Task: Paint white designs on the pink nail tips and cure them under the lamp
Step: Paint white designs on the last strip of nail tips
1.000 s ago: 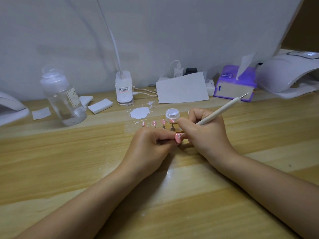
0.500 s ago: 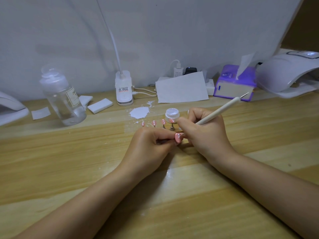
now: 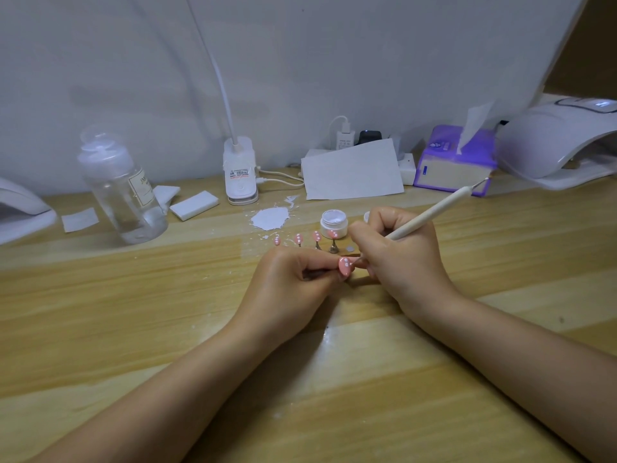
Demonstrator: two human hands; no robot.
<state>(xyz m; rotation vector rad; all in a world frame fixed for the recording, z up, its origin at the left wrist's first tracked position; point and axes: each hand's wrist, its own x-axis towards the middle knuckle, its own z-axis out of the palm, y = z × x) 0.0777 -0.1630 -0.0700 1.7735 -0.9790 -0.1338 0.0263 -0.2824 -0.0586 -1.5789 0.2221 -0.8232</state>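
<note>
Pink nail tip (image 3: 345, 266) sits pinched in my left hand (image 3: 293, 282), just left of my right hand (image 3: 400, 259), which grips the dotting pen (image 3: 434, 212) slanting down-left onto it.

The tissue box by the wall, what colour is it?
Purple, with a white tissue sticking out the top; the tissue box shows in the head view.

Wide bare table (image 3: 133, 329) on both flanks, but that row of nail stands (image 3: 305, 241) and the jar (image 3: 334, 222) crowd the space straight ahead.
</note>
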